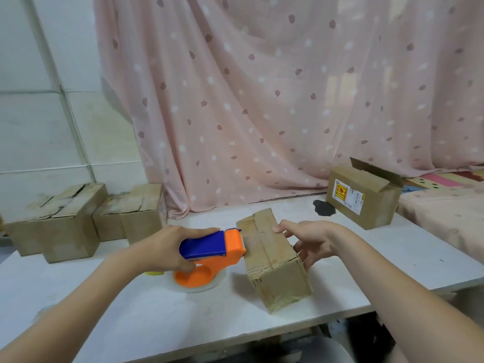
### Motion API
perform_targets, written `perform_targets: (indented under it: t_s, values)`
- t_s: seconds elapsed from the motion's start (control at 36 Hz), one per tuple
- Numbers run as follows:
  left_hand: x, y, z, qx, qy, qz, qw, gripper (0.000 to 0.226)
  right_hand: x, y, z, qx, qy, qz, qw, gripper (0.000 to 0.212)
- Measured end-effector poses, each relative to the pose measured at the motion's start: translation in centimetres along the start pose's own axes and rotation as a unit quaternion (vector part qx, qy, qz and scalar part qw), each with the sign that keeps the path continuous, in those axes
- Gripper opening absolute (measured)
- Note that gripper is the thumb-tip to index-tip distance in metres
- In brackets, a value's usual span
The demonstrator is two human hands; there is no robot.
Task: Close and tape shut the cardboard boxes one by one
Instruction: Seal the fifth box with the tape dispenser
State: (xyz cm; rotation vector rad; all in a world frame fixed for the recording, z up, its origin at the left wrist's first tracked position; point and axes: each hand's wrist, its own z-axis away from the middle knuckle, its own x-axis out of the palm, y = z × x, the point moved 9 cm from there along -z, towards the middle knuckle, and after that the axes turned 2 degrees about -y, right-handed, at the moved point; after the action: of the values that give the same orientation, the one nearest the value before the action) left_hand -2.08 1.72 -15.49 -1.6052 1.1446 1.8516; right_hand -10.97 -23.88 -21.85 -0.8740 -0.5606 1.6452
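Note:
A small brown cardboard box [272, 258] lies mid-table with its top flaps folded down. My left hand [167, 244] grips an orange and blue tape dispenser [209, 254], whose orange head touches the box's left top edge. A clear tape roll sits at the dispenser's base. My right hand [311, 239] holds the box from its far right side, thumb on the top flap and fingers down the side. Another box [364, 196] with a yellow label stands at the back right, one flap raised.
Two closed boxes [55, 224] [136, 213] stand at the back left of the white table [183, 315]. A pink patterned curtain [275, 100] hangs behind. A dark blot [323, 206] marks the table near the labelled box. A covered surface [445, 213] lies to the right.

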Motion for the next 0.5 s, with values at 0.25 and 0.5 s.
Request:
perform_targets:
  t_s: [0.25, 0.5]
  values:
    - [0.0, 0.9, -1.7, 0.006, 0.052, 0.019, 0.998, 0.083, -1.1, 0.7, 0.7, -0.027, 0.075, 0.029, 0.996, 0.053]
    - [-0.7, 2.6, -3.0, -0.007, 0.055, -0.001, 0.998, 0.081, 3.3, -6.0, 4.1, -0.281, 0.244, 0.452, 0.810, 0.039]
